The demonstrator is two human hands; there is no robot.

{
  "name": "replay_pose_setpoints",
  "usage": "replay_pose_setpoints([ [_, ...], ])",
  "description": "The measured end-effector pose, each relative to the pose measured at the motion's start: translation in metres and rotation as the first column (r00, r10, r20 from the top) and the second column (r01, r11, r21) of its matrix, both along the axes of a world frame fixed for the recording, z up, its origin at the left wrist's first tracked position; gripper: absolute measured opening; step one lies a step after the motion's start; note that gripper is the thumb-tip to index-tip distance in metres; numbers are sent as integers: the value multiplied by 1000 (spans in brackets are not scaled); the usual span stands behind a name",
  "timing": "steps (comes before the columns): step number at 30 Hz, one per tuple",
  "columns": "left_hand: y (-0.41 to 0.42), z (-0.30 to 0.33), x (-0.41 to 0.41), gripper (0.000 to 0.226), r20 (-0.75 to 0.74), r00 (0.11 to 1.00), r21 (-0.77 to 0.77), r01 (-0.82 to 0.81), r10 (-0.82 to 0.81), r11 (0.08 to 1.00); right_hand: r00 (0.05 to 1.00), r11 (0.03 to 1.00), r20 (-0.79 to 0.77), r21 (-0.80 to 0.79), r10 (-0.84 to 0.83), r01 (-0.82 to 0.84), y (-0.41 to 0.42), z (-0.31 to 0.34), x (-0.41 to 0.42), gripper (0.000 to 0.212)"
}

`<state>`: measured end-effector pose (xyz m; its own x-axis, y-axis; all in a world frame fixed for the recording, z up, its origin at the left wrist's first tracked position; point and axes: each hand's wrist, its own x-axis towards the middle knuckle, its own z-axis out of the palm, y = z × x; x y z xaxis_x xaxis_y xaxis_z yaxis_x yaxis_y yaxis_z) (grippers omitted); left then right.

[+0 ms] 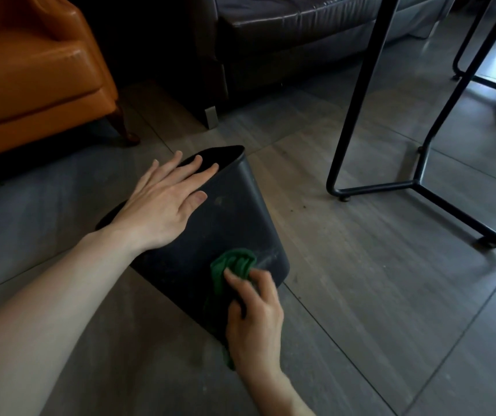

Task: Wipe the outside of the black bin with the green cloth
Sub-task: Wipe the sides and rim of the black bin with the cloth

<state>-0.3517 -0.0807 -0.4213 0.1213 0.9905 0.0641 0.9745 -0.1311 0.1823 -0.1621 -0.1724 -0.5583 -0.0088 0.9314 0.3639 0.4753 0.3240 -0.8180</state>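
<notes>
The black bin [234, 217] lies tipped on its side on the grey floor, its open mouth turned away toward the sofa and its base near me. My left hand [162, 205] rests flat on the bin's upper side near the rim, fingers spread. My right hand [254, 319] is closed on the bunched green cloth [234, 267] and presses it against the bin's wall close to the base. Part of the cloth hangs down below my right hand. Dusty smears show on the bin wall to the right of the cloth.
An orange leather armchair [30, 76] stands at the left, a dark leather sofa [285, 34] behind the bin. Black metal table legs [357, 115] rise at the right, with a floor bar [414, 184] running between them. Grey floor tiles [375, 295] surround the bin.
</notes>
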Motion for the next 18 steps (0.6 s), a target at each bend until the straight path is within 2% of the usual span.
replay_pose_setpoints([
  [2, 2, 0, 2, 55, -6, 1000, -2, 9, -9, 1000, 1000, 997, -17, 71, -26, 28, 10, 13, -9, 59],
  [5, 2, 0, 0, 54, -5, 1000, 0, 1, -1, 1000, 994, 990, 84, 114, 77, -86, 3, 10, -25, 62],
  [7, 1, 0, -2, 54, 6, 1000, 0, -13, 13, 1000, 992, 997, 108, 11, 70, -72, -9, -7, -23, 62],
  [9, 0, 0, -3, 54, 29, 999, -15, -27, 28, 1000, 997, 983, 72, -184, 16, -3, -12, -27, -13, 54],
  [12, 0, 0, -5, 53, 57, 997, -23, -55, 57, 998, 993, 879, 29, -462, -115, 116, 4, -41, 9, 42],
  [14, -2, 1, -9, 53, 59, 996, -28, -67, 68, 997, 975, 841, -9, -509, -220, 185, 28, -39, 24, 39],
  [18, -5, 1, -10, 53, 56, 997, -32, -59, 61, 998, 907, 853, -195, -455, -374, 254, 78, -15, 40, 43],
])
